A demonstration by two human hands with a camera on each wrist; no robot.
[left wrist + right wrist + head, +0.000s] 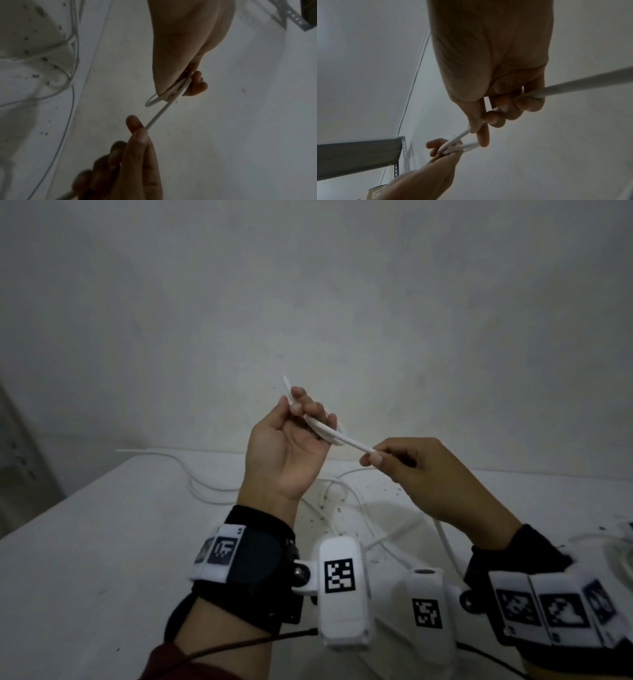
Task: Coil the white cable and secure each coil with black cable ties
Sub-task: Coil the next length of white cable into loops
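Left hand [287, 446], raised above the table [102, 542], grips a small loop of white cable [337, 436] in curled fingers. The taut span slants down-right to the right hand [428, 474], which pinches it just beside; slack trails on the table below. Likely next: right hand wraps toward left.

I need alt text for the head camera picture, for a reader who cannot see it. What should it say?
Two raised hands hold a white cable between them: the left hand grips a small loop of it, the right hand pinches it nearby. Below, more white cable lies loose on a white table, and both wrists wear cameras with black-and-white markers.
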